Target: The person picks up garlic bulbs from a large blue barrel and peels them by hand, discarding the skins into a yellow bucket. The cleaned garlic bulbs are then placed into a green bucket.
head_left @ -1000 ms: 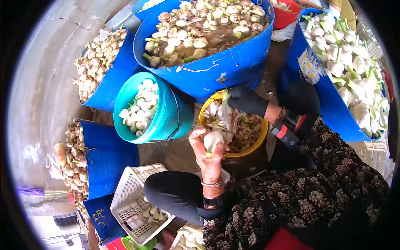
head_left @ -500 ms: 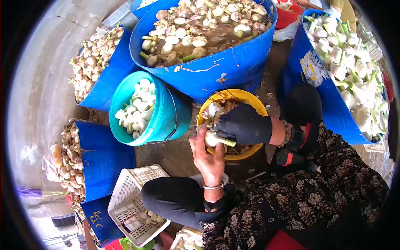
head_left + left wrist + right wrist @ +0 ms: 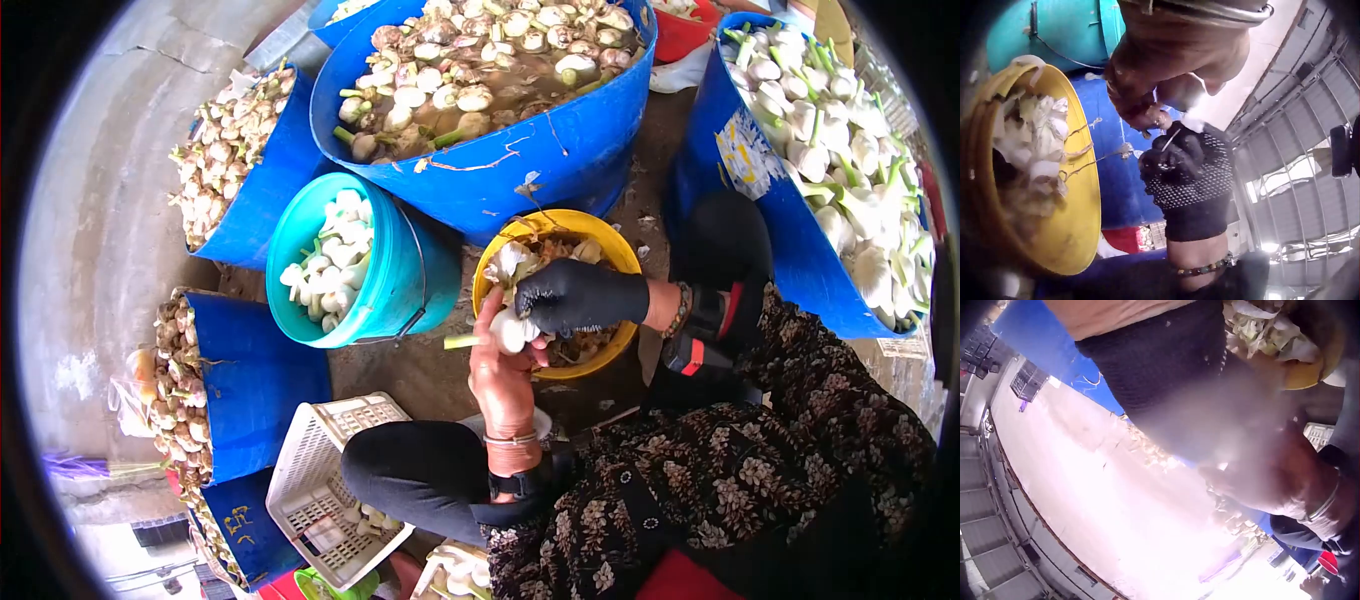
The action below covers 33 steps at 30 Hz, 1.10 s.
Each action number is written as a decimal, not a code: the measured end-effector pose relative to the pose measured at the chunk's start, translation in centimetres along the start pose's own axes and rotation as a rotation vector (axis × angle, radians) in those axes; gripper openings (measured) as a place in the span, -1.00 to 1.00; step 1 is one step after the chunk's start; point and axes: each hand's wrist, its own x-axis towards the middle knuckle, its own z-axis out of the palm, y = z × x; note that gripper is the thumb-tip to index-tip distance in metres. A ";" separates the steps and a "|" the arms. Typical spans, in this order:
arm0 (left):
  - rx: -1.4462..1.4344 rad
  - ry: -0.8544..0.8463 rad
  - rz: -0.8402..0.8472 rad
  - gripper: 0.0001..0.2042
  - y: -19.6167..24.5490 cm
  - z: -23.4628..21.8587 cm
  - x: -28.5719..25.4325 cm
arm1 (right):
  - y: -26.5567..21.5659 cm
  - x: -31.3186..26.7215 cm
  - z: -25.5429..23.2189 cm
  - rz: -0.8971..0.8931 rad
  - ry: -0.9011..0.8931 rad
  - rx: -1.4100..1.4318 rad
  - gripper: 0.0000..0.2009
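My bare left hand (image 3: 503, 388) grips a white garlic bulb (image 3: 513, 333), its cut green stem pointing left, over the near left rim of a yellow bucket (image 3: 628, 345). The black-gloved right hand (image 3: 582, 296) meets the bulb from the right with its fingers curled at the bulb's edge. In the left wrist view the glove (image 3: 1191, 169) is bunched against the left fingers, and a thin pale strip lies across its fingers. Papery garlic skins (image 3: 1041, 137) fill the yellow bucket. Glare and blur cover the fingertips in the right wrist view.
A teal bucket (image 3: 428, 312) of peeled garlic stands left of the yellow one. Behind is a large blue tub (image 3: 480, 185) of bulbs in water. Another blue tub (image 3: 745, 215) of white garlic stands at right. A white plastic crate (image 3: 300, 470) leans by the left knee.
The right hand came down from above the yellow bucket to the bulb and is now curled against it. The bulb has turned in the left hand, its stem swinging from right to left.
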 end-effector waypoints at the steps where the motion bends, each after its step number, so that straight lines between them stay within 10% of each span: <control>1: 0.115 0.071 0.064 -0.56 -0.1 0.6 -0.3 | -0.1 -0.1 0.6 -0.030 -0.022 0.025 -0.91; 6: -0.079 0.153 0.192 -0.64 -0.3 -0.7 0.3 | -0.2 -0.7 0.6 0.016 -0.244 0.247 -0.86; 8: -0.291 -0.240 0.268 -0.59 0.4 -2.2 0.6 | 0.4 -1.2 -1.1 0.117 -0.213 0.517 -0.75; 11: -0.401 -0.343 0.319 -0.49 1.7 -2.6 1.2 | 0.6 -0.3 -2.7 0.121 -0.284 0.111 -0.74; 13: -0.420 -0.335 0.326 -0.48 2.3 -2.3 0.9 | -0.3 -0.4 -2.0 0.269 -0.452 -1.073 -0.74; 14: -0.417 -0.323 0.330 -0.47 2.5 -2.0 0.9 | 0.2 -0.6 -1.7 0.269 -0.446 -1.078 -0.74; 20: -0.422 -0.183 0.281 -0.47 1.7 -2.2 1.0 | -1.8 1.0 1.5 -0.290 0.253 -0.434 -0.82; 25: -0.088 0.116 0.280 -0.74 1.7 -0.7 1.3 | -3.3 -0.4 1.4 -0.143 -0.226 -0.502 -0.79; 33: 0.867 0.353 0.985 -0.86 18.5 0.1 8.2 | -8.8 2.6 -8.1 -0.255 0.166 -0.597 -0.80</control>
